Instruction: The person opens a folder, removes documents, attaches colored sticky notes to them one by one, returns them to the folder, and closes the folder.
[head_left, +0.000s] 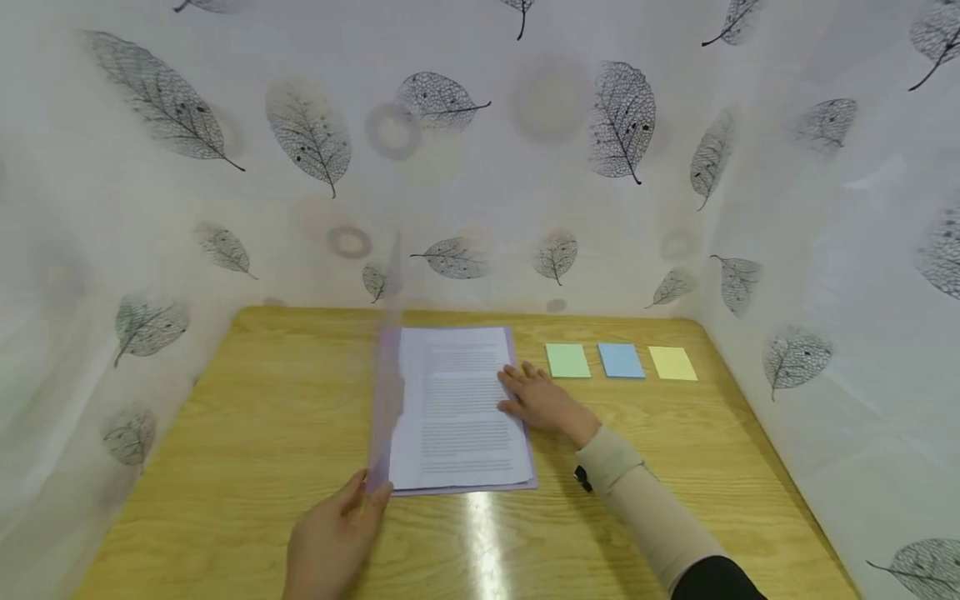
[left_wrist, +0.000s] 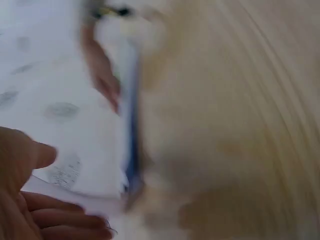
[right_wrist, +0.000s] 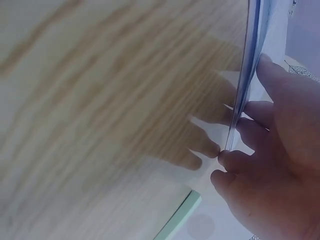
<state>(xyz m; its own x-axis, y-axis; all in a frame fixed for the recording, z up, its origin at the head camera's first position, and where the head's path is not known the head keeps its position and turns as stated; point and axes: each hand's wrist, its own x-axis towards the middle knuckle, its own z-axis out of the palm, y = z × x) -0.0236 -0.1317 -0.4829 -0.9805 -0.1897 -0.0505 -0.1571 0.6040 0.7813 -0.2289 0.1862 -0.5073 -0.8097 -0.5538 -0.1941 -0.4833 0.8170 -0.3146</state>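
A purple folder (head_left: 386, 392) lies on the table with its see-through cover raised along the left side, blurred. Printed paper sheets (head_left: 468, 400) lie in it. My left hand (head_left: 333, 533) is at the folder's lower left corner, beside the cover. Seen from the left wrist, the left hand (left_wrist: 35, 195) has thumb and fingers apart, the fingers fairly straight, with the pale cover (left_wrist: 85, 200) passing near them. My right hand (head_left: 543, 400) rests its spread fingers on the sheets' right edge. In the right wrist view, the right hand (right_wrist: 280, 135) touches the folder's edge (right_wrist: 242, 80).
Green (head_left: 567, 361), blue (head_left: 621, 361) and yellow (head_left: 672, 363) sticky-note pads lie in a row at the back right of the wooden table (head_left: 285, 400). A white leaf-print curtain (head_left: 480, 183) surrounds the table's back and sides.
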